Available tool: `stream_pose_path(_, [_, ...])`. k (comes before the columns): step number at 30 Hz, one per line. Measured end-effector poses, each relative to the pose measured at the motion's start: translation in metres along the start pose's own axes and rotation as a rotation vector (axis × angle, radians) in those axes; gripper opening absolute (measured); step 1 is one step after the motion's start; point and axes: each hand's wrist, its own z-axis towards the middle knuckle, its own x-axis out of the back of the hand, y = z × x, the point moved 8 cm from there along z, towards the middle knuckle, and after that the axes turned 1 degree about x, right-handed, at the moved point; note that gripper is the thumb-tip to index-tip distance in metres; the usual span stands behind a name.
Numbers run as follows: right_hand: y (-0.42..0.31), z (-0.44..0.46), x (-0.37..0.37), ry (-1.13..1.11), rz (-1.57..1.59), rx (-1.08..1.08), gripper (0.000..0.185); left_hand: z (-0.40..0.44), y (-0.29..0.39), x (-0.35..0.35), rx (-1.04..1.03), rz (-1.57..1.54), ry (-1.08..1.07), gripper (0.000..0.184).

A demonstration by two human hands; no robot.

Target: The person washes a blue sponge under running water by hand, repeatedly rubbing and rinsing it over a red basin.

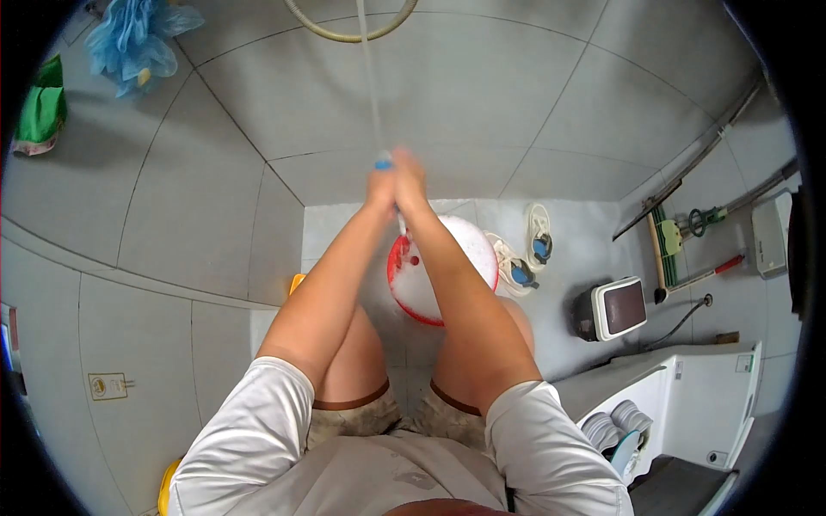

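Note:
My left hand (380, 185) and my right hand (408, 176) are brought together in front of me, blurred by motion. A thin pale stream of water (372, 86) comes down from the top onto them and runs off below. A small blue thing (383, 164) shows at my left hand; what it is, I cannot make out. The fingers are too smeared to show whether they grip anything. Beneath my hands, between my knees, a red basin (392, 288) full of white suds (465, 249) stands on the floor, partly covered by my right forearm.
White shoes (539, 234) with blue insides stand right of the basin. Farther right are a bin with a brown lid (621, 308), a green-headed broom (668, 245) and a white cabinet (710, 400) holding bowls. A hose (348, 36) loops at the top; a blue mesh bundle (138, 39) hangs upper left.

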Motion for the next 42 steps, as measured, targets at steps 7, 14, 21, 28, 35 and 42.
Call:
stream_pose_path(7, [-0.020,-0.026,0.003,0.019,0.120,-0.004,0.073,0.019,-0.010,0.025,-0.082,-0.036,0.171,0.017])
stream_pose_path(14, [0.021,0.015,0.000,0.058,0.061,0.051,0.062,0.009,0.006,0.046,-0.164,0.106,0.441,0.023])
stream_pose_path(21, [0.031,0.025,0.002,0.077,0.127,0.077,0.060,0.027,-0.006,0.026,-0.119,-0.037,0.117,0.024])
stream_pose_path(28, [0.002,0.011,0.010,0.006,0.186,-0.006,0.044,-0.002,0.006,-0.011,0.025,-0.103,-0.002,0.041])
stream_pose_path(35, [-0.040,-0.030,0.026,-0.041,0.363,-0.110,0.060,-0.019,0.010,-0.031,0.005,0.018,-0.019,0.056])
stream_pose_path(42, [-0.037,-0.036,0.025,0.043,0.379,-0.119,0.044,-0.004,0.003,-0.022,-0.112,0.040,0.019,0.057])
